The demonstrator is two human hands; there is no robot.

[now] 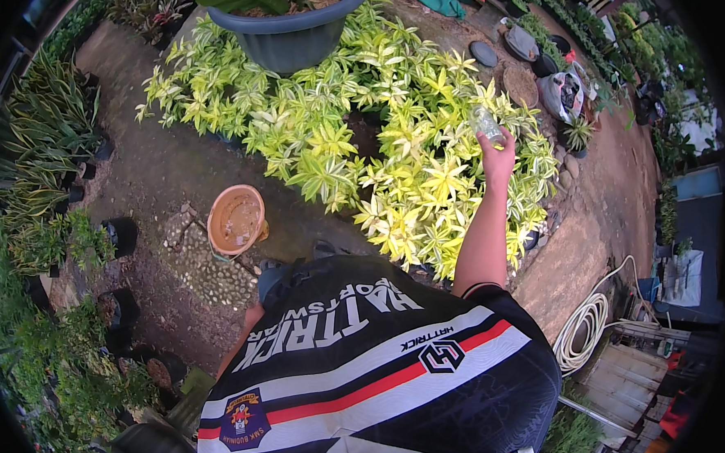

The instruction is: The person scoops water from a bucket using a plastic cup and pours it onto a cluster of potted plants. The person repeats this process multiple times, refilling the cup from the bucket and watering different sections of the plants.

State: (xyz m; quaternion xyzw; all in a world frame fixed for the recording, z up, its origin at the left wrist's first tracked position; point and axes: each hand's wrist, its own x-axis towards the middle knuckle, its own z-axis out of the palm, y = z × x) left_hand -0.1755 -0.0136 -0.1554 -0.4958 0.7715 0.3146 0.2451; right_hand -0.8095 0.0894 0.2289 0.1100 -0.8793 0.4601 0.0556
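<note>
My right hand (498, 152) is stretched out over the far right part of the yellow-green leafy plants (431, 177). Its fingers are closed round a small clear plastic container (484, 122), whose exact kind I cannot make out. Low at the left, beside the shirt, a little of my left hand (253, 314) shows near my knee; its fingers are hidden. An orange bucket (237, 220) stands on the ground left of the plants, with some brownish matter at its bottom.
A large grey pot (295, 34) with a broad-leaved plant rises at the far edge of the bed. Stones (563, 175) line its right side. A coiled hose (582, 332) lies at the right, and black-potted plants (120, 237) line the left. Filled plastic bags (562, 97) sit at the far right.
</note>
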